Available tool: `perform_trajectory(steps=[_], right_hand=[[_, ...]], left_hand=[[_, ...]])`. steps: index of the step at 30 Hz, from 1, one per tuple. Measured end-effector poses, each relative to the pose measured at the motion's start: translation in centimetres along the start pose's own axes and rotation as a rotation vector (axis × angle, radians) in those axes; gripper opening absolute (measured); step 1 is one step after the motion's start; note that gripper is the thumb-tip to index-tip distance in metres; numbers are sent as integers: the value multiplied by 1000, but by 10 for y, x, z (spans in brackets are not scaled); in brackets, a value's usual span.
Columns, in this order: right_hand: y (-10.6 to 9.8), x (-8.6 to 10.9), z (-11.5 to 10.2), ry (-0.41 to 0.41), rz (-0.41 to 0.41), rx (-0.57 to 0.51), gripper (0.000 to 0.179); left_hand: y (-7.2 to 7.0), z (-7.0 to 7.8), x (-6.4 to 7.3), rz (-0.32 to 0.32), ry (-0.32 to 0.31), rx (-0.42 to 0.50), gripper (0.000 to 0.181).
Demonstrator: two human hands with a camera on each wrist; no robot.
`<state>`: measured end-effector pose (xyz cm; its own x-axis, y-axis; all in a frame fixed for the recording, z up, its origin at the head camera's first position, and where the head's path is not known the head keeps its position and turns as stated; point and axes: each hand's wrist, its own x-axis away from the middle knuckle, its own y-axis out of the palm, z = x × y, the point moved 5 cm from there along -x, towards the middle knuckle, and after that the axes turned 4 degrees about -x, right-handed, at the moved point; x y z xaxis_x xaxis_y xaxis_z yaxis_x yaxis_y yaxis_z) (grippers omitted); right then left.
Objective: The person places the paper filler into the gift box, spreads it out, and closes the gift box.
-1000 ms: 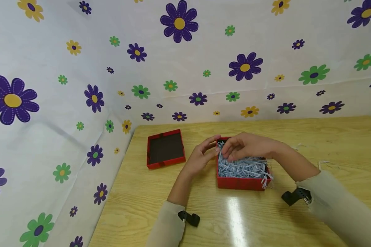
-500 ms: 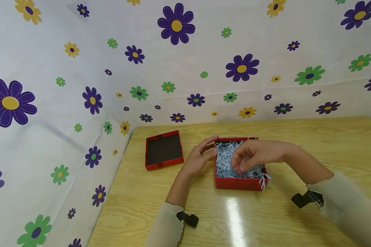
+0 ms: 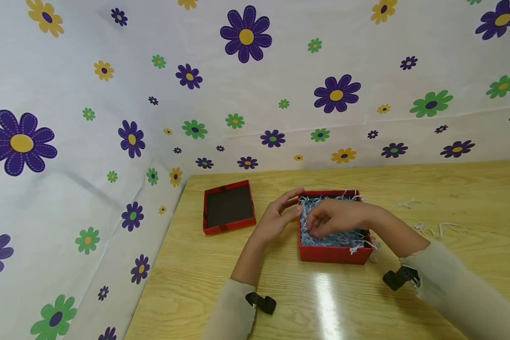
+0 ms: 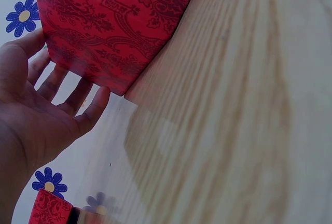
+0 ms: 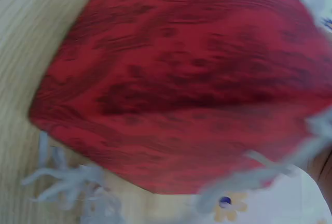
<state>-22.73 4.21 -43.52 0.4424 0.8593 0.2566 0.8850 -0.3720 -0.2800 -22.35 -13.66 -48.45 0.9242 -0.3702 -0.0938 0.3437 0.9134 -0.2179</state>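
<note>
A red patterned box (image 3: pixel 333 255) full of pale blue shredded paper (image 3: pixel 340 239) stands on the table. My left hand (image 3: pixel 275 219) rests at its left side, the fingers reaching along the wall and the thumb by the rim; in the left wrist view those relaxed fingers (image 4: pixel 93 112) touch the box's lower edge. Over the box, my right hand (image 3: pixel 337 217) bends its fingers and thumb together and pinches at the shredded paper, its fingertips down among the strands. The right wrist view shows the box's red outer wall (image 5: pixel 197 68), blurred, with paper strands (image 5: pixel 70 182) hanging close by.
Left of the box lies a red lid (image 3: pixel 229 208), dark inside facing up. Loose paper strands (image 3: pixel 442 227) are scattered on the wooden table (image 3: pixel 187 283) at the right. A flower-patterned cloth (image 3: pixel 280 71) rises behind and along the left.
My right hand moved toward the front right over the paper, then back left, and its fingertips are now lower in it. My left hand has stayed at the box's side.
</note>
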Motion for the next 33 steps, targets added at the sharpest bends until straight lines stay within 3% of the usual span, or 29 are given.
perform_trajectory(steps=[6, 12, 17, 21, 26, 33], right_hand=[[-24, 44, -18, -141, 70, -115, 26], [-47, 106, -19, -215, 363, -98, 22], [-37, 141, -2, -220, 502, -58, 21], [-17, 148, 13, -183, 528, -30, 21], [7, 143, 28, -194, 496, -43, 22], [19, 141, 32, -225, 495, -88, 18]], left_hand=[[1, 1, -1, 3, 16, -7, 53], [1, 0, 0, 9, 6, -14, 52], [2, 0, 1, 17, 4, -13, 52], [1, 0, 2, 27, -6, -8, 51], [1, 0, 2, 23, -11, -8, 49], [2, -3, 1, 25, -15, 1, 50]])
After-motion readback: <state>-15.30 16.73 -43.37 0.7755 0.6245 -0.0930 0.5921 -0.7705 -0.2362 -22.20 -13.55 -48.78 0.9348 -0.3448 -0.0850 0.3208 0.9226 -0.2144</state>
